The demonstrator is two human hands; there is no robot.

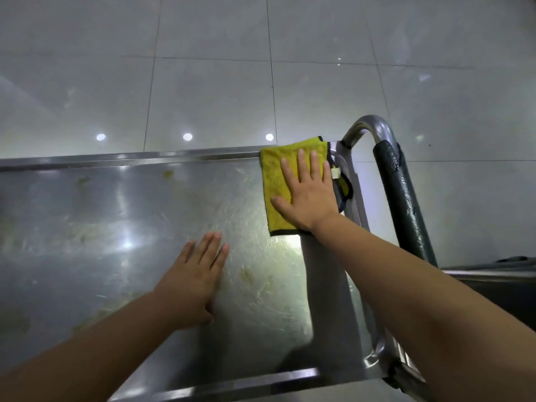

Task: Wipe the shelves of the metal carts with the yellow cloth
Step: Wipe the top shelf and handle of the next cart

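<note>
The top shelf [87, 227] of a metal cart fills the lower left of the head view, scratched and smeared with yellowish stains. A folded yellow cloth [275, 184] with a dark edge lies flat in the shelf's far right corner. My right hand [307, 190] presses on the cloth with straight, spread fingers. Resting flat on the bare metal nearer to me is my left hand [197, 274], fingers straight and together, holding nothing.
The cart's handle [400, 184], a steel tube with black foam padding, arches up at the right end. Part of another metal surface [493, 274] shows at the right edge. Beyond the cart is a glossy tiled floor [232, 68] reflecting ceiling lights.
</note>
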